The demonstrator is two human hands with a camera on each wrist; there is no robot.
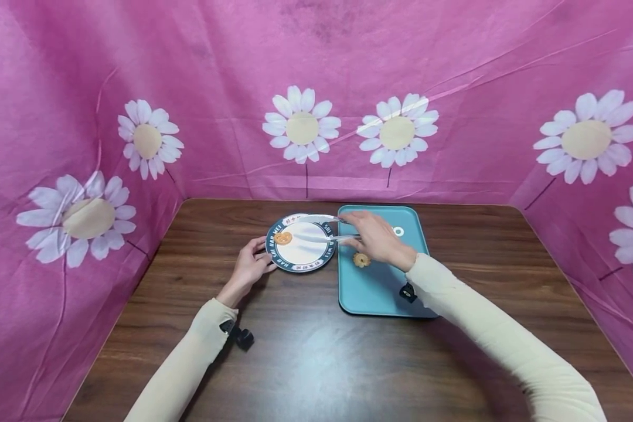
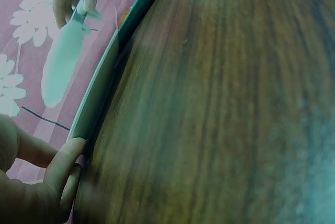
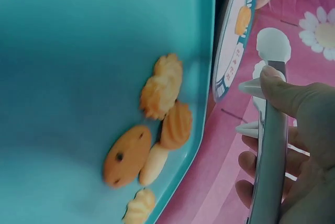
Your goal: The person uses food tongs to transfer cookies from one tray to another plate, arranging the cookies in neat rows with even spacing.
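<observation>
My left hand (image 1: 250, 264) grips the left rim of a round plate (image 1: 308, 252) with a dark blue lettered border. On the plate's left side lies one round cookie (image 1: 282, 238). My right hand (image 1: 377, 237) holds a pair of metal tongs (image 3: 272, 150) with broad white ends. Those ends reach left over the plate, spread apart with nothing between them. Under and beside the right hand is a turquoise tray (image 1: 369, 293). Several cookies lie grouped near its edge in the right wrist view, among them an oval one (image 3: 126, 156) with dark bits and a ridged one (image 3: 176, 125).
Plate and tray stand side by side on a dark wooden table (image 1: 295, 340). A pink cloth (image 1: 348, 53) printed with white daisies hangs around the table's back and sides. A small white ring (image 1: 398, 231) shows on the tray beyond the right hand.
</observation>
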